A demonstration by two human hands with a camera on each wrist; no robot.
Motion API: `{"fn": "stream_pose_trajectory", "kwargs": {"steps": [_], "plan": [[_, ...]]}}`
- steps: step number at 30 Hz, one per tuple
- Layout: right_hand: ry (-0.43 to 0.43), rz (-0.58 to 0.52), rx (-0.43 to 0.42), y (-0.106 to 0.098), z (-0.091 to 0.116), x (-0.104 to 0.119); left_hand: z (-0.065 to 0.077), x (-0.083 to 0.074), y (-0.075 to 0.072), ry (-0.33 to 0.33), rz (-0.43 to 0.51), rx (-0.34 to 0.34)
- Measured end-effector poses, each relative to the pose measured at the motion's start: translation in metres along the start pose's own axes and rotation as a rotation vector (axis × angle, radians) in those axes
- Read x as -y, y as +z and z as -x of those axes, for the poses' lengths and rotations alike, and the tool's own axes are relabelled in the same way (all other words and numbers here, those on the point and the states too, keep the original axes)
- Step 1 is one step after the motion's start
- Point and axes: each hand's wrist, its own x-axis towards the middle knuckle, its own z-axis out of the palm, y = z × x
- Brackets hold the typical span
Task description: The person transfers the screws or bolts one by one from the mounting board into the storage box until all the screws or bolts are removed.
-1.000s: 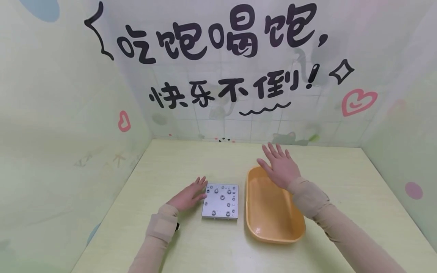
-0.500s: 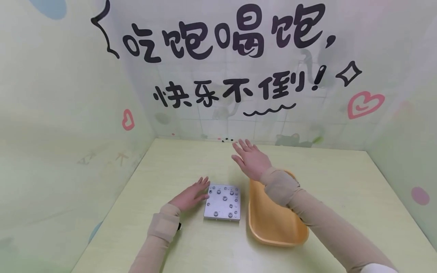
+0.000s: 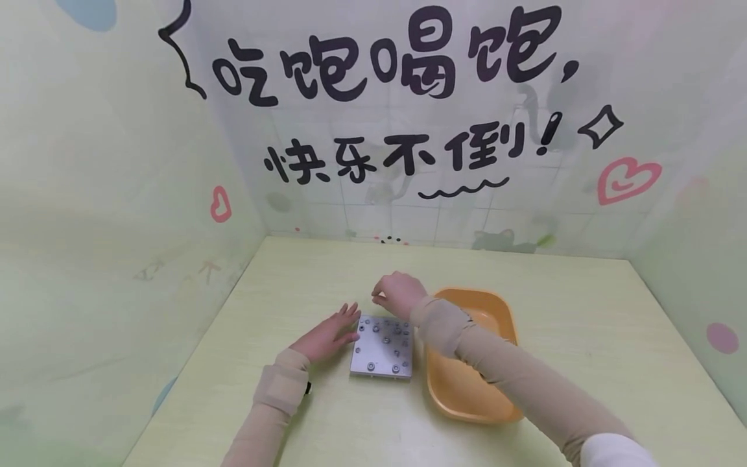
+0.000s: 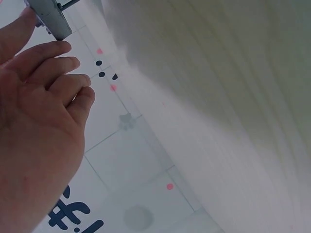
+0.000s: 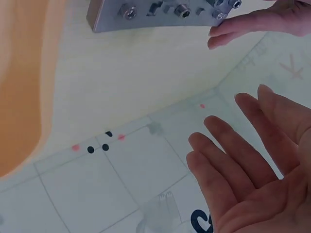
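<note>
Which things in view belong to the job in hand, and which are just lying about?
Seemingly in the job:
metal plate
left hand, at its left edge
right hand, near its far edge

Seemingly just there:
orange tray beside the plate, unheld (role unclear)
table
lettered wall

Tray (image 3: 467,390), plate (image 3: 380,351); narrow gap between

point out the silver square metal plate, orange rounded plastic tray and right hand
Silver square metal plate (image 3: 379,355), head view, on its screw-studded top face
Orange rounded plastic tray (image 3: 463,387), head view, on its bare inner floor
Right hand (image 3: 401,295), head view, on its back
</note>
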Motion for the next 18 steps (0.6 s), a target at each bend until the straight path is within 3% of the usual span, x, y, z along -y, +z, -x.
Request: {"fn": "stream_pose_trajectory", "kwargs": {"steps": [18], "plan": [[0.05, 0.037, 0.059, 0.038, -0.014, 0.013, -0.002, 0.001, 0.002, -0.009, -0.009, -0.002]]}}
